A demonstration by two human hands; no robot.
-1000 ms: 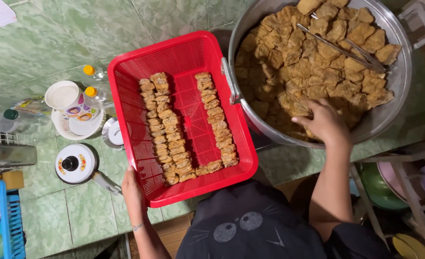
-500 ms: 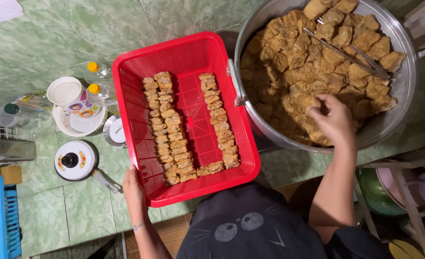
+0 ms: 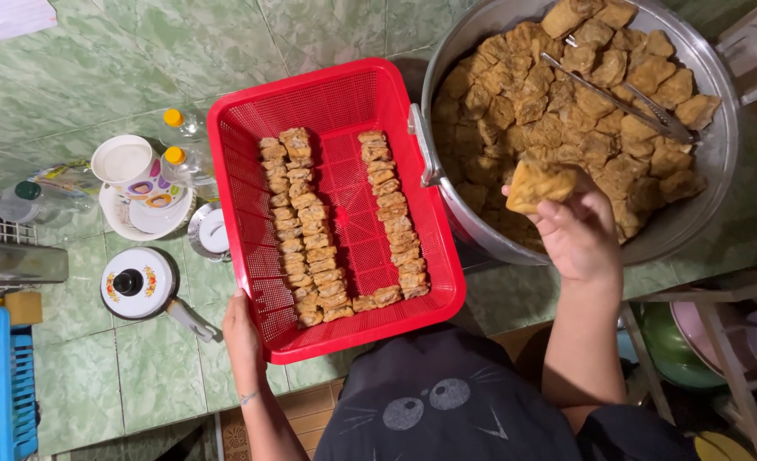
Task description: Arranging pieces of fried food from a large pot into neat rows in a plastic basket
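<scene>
Fingers [image 3: 558, 209] of right hand [image 3: 579, 235] pinching fried tofu piece [image 3: 539, 183] above pot [image 3: 711, 162] rim. Left hand [image 3: 240, 329] gripping red basket [image 3: 310, 102] edge. Piece likely light, soft, oily; best held gently by flat sides.

We see a green-tiled worktop [image 3: 122, 77] w/ a red basket [image 3: 310, 107] & a big metal pot [image 3: 720, 171] side by side, touching. At left: 2 yellow-capped bottles [image 3: 180, 128], a white cup [image 3: 124, 162], stacked plates [image 3: 122, 224], a small pot lid [image 3: 135, 283].
</scene>
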